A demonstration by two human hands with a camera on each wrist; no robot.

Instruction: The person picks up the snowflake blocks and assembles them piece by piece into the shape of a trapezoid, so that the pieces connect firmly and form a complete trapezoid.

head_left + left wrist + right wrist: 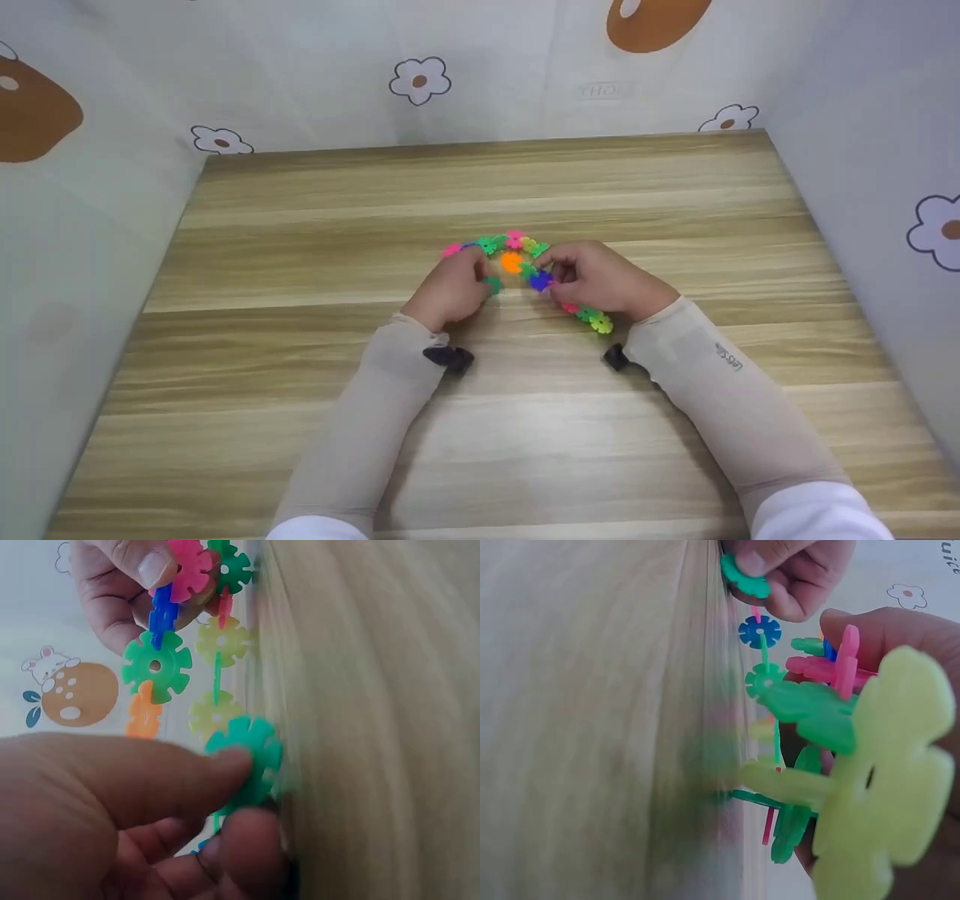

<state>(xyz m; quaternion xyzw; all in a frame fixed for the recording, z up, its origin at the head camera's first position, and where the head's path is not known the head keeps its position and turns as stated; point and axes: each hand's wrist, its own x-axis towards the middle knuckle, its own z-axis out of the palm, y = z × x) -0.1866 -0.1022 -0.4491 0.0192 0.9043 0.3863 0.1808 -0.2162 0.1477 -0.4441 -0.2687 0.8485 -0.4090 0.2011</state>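
My left hand (450, 285) pinches a single green interlocking plastic disc (255, 757), notched like a snowflake, between thumb and fingers. Across from it, my right hand (600, 277) grips a short chain of joined notched discs, the thumb on a pink disc (191, 570). From there the chain runs through a blue disc (541, 281) and a green disc (157, 667) to an orange disc (511, 262) at its left end. The other end reaches a yellow disc (600, 323) below the right hand. The left hand's green disc is apart from the orange one.
Behind both hands, a second, longer disc chain (487, 245) curves across the wood-grain table (480, 450), partly hidden by the fingers. Pale printed walls (315, 82) border the table at the back and sides. A black wrist camera (450, 358) sits by the left wrist.
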